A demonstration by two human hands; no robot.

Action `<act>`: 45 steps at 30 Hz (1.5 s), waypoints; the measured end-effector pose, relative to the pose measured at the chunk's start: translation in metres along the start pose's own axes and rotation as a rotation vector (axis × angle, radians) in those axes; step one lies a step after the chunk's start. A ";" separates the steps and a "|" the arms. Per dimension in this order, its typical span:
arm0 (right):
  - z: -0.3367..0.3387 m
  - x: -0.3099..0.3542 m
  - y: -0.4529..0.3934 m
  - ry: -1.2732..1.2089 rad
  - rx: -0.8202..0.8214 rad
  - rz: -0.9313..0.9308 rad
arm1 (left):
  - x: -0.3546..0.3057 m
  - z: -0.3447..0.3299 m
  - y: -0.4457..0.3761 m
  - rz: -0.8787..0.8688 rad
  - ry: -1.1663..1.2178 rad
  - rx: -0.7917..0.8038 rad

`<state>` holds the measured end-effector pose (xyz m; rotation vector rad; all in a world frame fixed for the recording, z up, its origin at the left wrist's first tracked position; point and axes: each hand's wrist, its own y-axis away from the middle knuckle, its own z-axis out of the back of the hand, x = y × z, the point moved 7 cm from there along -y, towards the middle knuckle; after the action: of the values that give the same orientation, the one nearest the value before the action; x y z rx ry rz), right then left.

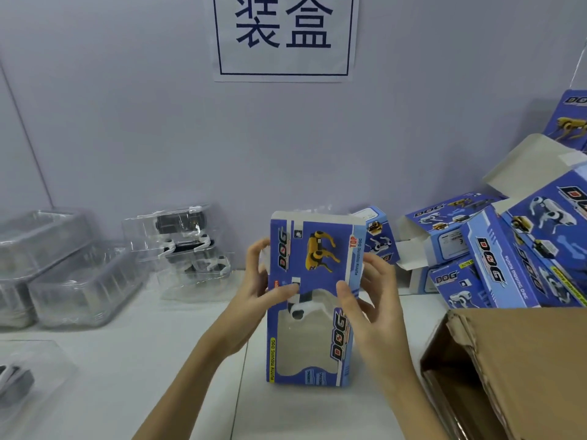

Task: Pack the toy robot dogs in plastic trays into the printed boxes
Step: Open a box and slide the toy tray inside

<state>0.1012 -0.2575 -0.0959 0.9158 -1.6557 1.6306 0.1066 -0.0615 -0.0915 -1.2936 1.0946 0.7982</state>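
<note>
- Right now both your hands are on one box [313, 300], standing on end on the table [127, 360]: your left hand [265, 282] grips its left edge, thumb on the printed front, and your right hand [365, 296] holds the right edge, thumb on the front, fingers loosely curled behind.
- One dog [300, 304], white and black, shows partly through the box window; most of it is hidden behind the print and your thumbs.
- At left behind your hand stand two trays with dogs [190, 246], stacked; glare makes the parts hard to separate.
- Further left are empty trays [63, 274] in two nested stacks; I cannot count the layers.
- One more tray [19, 376] is cut off at the lower left edge.
- At right lies a heap of boxes [495, 249], at least six, several with flaps open, some cut off by the frame.
- One carton [524, 360] sits at lower right, its inside mostly dark.
- One sign [284, 36] hangs on the wall, its top cut off.
</note>
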 end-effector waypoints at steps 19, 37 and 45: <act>-0.011 0.001 0.005 0.161 0.117 0.027 | -0.001 -0.007 0.026 -0.098 -0.122 -0.197; -0.018 -0.002 0.008 0.045 0.139 -0.067 | -0.001 0.007 0.024 -0.047 -0.271 -0.263; -0.021 0.000 0.020 0.044 0.019 0.021 | -0.002 -0.006 0.027 -0.233 -0.323 -0.337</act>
<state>0.0843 -0.2362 -0.1062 0.8686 -1.6276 1.6708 0.0799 -0.0630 -0.0981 -1.4765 0.5553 1.0008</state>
